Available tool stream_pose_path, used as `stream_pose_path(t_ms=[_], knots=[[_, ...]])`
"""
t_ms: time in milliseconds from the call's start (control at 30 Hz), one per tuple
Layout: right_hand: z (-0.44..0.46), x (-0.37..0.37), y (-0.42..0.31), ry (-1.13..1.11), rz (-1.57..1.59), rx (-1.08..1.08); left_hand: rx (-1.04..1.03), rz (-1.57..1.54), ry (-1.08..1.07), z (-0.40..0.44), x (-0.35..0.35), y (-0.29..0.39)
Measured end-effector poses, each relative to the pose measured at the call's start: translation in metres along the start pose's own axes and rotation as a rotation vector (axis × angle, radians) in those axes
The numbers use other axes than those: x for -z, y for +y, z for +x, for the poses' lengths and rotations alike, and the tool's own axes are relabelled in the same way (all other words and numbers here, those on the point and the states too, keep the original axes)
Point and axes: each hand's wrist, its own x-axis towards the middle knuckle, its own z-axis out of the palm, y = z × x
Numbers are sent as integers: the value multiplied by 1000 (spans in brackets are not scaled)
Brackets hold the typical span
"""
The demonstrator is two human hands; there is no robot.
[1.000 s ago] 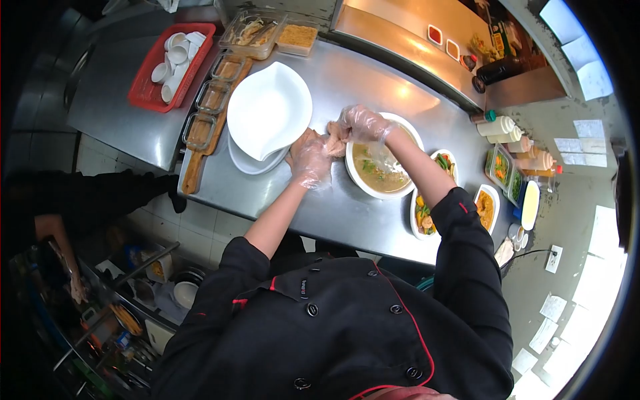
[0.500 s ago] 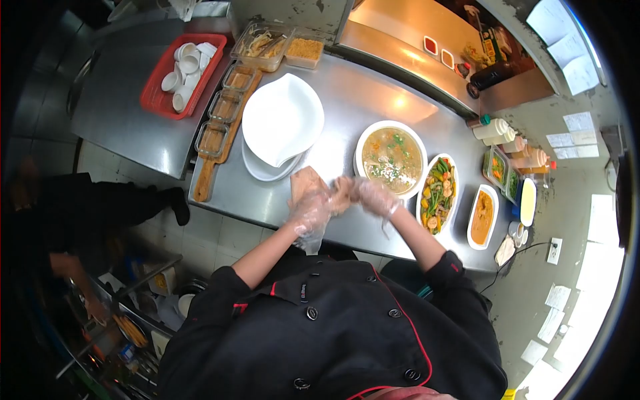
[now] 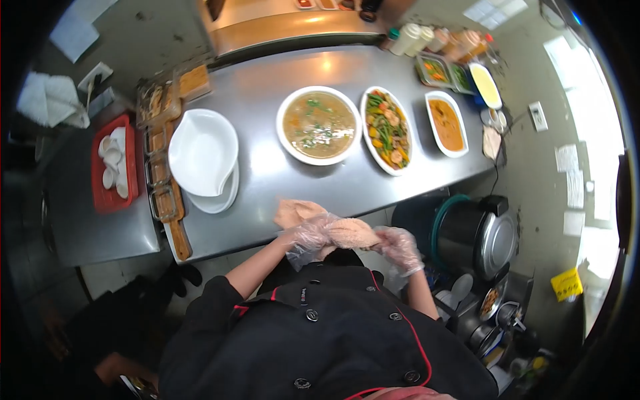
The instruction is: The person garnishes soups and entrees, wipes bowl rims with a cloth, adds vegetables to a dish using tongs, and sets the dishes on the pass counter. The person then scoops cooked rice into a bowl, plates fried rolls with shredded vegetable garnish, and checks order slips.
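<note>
Pink cloth (image 3: 355,233) is gripped in your left hand (image 3: 309,239) and right hand (image 3: 400,248) by the near edge of the table (image 3: 260,180); plastic gloves (image 3: 408,259) could slip, or a forward swing could dip its loose end in the soup (image 3: 320,125).

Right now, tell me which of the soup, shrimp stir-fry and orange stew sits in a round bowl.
The soup, leftmost of the three: its white bowl has a circular rim, whereas those of the stir-fry and stew are elongated.
</note>
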Motion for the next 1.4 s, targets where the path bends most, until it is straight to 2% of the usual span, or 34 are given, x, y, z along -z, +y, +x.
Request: stream_pose_path(t_ms=[67,133,200,300,333,400,433,467,500,533,567,600,633,667,700,733,800,933,1000,1033,1067,1133,1167,1233,1300,1333,1400], knots=[[-29,52,-23,-3,-599,108,-97,-98,-83,25,-26,-7],[-55,90,7,91,-35,175,-114,-75,-174,49,-53,0],[-80,111,8,241,464,69,-58,67,-283,73,-82,19],[-100,144,11,207,539,198,295,-79,-766,141,-125,40],[-105,158,16,230,533,231,68,126,-637,159,-144,48],[-104,186,45,98,560,289,-418,477,-386,188,-189,60],[-110,193,26,69,649,280,-259,107,-562,209,-208,81],[-105,196,42,110,643,284,-202,-362,-689,217,-230,113],[-111,214,33,52,575,189,-136,-236,-753,245,-245,101],[-114,230,25,286,38,227,-77,-108,-807,271,-257,89],[-119,245,26,325,86,239,-150,-226,-774,273,-272,121],[-125,262,26,359,127,258,77,-98,-820,279,-275,154],[-138,283,15,367,61,169,-75,-120,-791,290,-289,168],[-144,299,19,404,162,301,-226,-145,-756,300,-301,180],[-150,316,21,458,114,322,-347,76,-682,310,-307,205],[-156,334,19,511,66,345,-199,242,-659,317,-312,235],[-167,375,25,418,118,281,-512,602,-581,347,-326,256],[-154,453,49,429,403,404,-359,175,-515,411,-357,284],[-146,491,59,574,284,324,-183,-91,-544,425,-366,317],[-142,508,61,644,336,365,-321,-98,-582,462,-363,307],[-138,522,62,664,450,341,-272,-312,-615,474,-367,313],[-128,540,55,769,662,357,-331,-156,-596,496,-376,342],[-124,548,51,792,730,423,-398,-188,-705,511,-379,347],[-114,566,43,832,857,564,-317,-148,-693,531,-382,356],[-94,596,51,880,566,598,-353,-51,-545,533,-385,375],[-88,607,60,918,423,595,-142,-476,-746,532,-386,381],[-83,618,56,1007,202,628,-155,-311,-689,561,-394,378]])
